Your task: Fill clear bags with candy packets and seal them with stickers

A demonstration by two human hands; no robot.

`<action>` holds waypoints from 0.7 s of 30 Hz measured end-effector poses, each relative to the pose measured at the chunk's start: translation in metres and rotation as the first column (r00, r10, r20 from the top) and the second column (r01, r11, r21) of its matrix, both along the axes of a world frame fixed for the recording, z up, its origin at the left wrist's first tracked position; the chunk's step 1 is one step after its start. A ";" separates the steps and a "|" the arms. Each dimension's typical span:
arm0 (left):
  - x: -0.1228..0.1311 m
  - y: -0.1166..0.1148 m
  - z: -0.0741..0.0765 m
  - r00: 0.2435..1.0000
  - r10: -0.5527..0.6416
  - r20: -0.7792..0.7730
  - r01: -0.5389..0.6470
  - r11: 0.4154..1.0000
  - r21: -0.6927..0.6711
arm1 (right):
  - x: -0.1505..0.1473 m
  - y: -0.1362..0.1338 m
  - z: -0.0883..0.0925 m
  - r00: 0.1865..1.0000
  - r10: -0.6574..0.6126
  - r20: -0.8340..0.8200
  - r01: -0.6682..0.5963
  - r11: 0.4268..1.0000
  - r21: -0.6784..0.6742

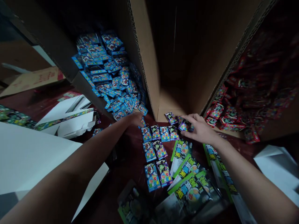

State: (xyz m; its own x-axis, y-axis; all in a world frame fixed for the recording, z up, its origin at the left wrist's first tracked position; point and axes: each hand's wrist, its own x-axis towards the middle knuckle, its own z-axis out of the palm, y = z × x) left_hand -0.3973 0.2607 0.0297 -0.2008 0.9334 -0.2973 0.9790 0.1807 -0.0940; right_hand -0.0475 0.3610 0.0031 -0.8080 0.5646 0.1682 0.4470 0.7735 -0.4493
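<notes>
My left hand (pixel 135 119) is closed at the lower edge of a heap of small blue candy boxes (pixel 100 68), with one blue box (pixel 143 122) at its fingertips. My right hand (pixel 197 127) has thumb and fingers around purple candy boxes (pixel 184 125) at the mouth of the middle carton. Another purple box (pixel 171 118) lies just left of those fingers. Between my hands, blue boxes (pixel 151 176) and purple boxes (pixel 164 172) lie flat in short rows on the dark red table (pixel 130 149).
The middle cardboard carton (pixel 149 62) stands between the blue heap and a carton of red boxes (pixel 217 110). Green-and-black printed packages (pixel 190 189) overlap at the front. White card (pixel 30 158) lies left, and folded white paper (pixel 277 168) lies right.
</notes>
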 end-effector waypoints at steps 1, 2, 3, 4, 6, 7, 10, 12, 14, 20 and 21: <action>0.000 -0.002 0.000 1.000 0.007 -0.006 -0.007 1.000 0.015 | 0.008 -0.013 -0.001 0.997 -0.004 -0.079 0.001 0.999 -0.041; 0.000 -0.004 0.001 1.000 0.016 -0.020 -0.016 0.999 0.039 | 0.018 -0.026 -0.003 0.988 -0.013 -0.156 -0.001 0.996 -0.089; 0.001 -0.007 0.004 0.999 0.029 -0.038 -0.027 0.997 0.071 | 0.028 -0.039 -0.008 0.975 -0.027 -0.219 -0.003 0.991 -0.135; 0.003 -0.012 0.008 0.998 0.042 -0.052 -0.036 0.993 0.108 | 0.038 -0.051 -0.013 0.966 -0.044 -0.256 -0.001 0.985 -0.171; 0.012 -0.023 0.018 0.997 0.045 -0.066 -0.033 0.985 0.172 | 0.058 -0.069 -0.025 0.970 -0.058 -0.237 0.009 0.979 -0.203; 0.020 -0.029 0.024 0.998 0.020 -0.054 -0.009 0.980 0.200 | 0.066 -0.076 -0.031 0.976 -0.053 -0.209 0.007 0.977 -0.214; 0.060 -0.051 0.035 0.968 -0.177 0.178 0.119 0.949 0.292 | 0.083 -0.083 -0.041 0.992 0.004 -0.130 -0.035 0.972 -0.233; 0.097 -0.065 0.035 0.860 -0.300 0.413 0.150 0.922 0.357 | 0.087 -0.080 -0.041 0.996 0.047 -0.078 -0.062 0.975 -0.211; 0.135 -0.075 0.025 0.753 -0.346 0.559 0.123 0.909 0.397 | 0.086 -0.076 -0.038 0.997 0.069 -0.029 -0.073 0.982 -0.172; 0.196 -0.077 -0.028 0.291 -0.274 0.917 -0.129 0.938 0.321 | 0.082 -0.071 -0.021 0.998 0.054 -0.038 -0.058 0.990 -0.126; 0.198 -0.078 -0.034 0.205 -0.275 0.939 -0.153 0.939 0.308 | 0.083 -0.072 -0.019 0.997 0.048 -0.054 -0.054 0.991 -0.124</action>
